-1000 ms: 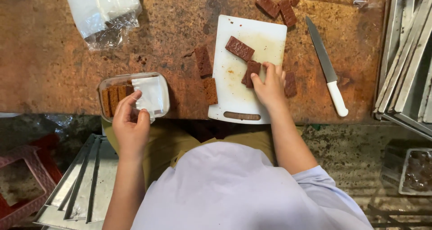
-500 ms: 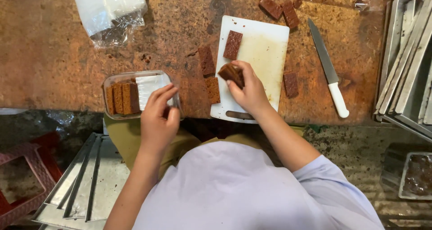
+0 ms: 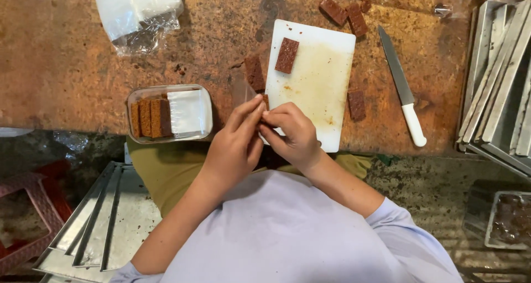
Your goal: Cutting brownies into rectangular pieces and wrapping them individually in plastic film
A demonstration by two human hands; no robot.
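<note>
Near the middle of the frame the left hand (image 3: pixel 235 144) and the right hand (image 3: pixel 292 134) met fingertip to fingertip over the lower left corner of the white cutting board (image 3: pixel 321 84), both pinching a small brown cake slice (image 3: pixel 266 101) that was mostly hidden between the fingers, with a bit of clear film showing just above it. On the board's upper part lay one more brown slice (image 3: pixel 287 55), and another rested on the rusty tabletop (image 3: pixel 66 73) just beside the board's left edge (image 3: pixel 254 73). A further slice sat to the right of the board (image 3: pixel 357 105), and two more lay above its upper right corner (image 3: pixel 344 14). Left of the hands stood a clear plastic tray (image 3: pixel 169 112) holding a row of brown slices upright in its left half and a white sheet in its right half. A white-handled knife (image 3: pixel 402 86) lay right of the board. A bag of clear wrappers (image 3: pixel 138 12) sat in the upper left of the frame, and stacked metal pans (image 3: pixel 500 78) stood at the right edge.
</note>
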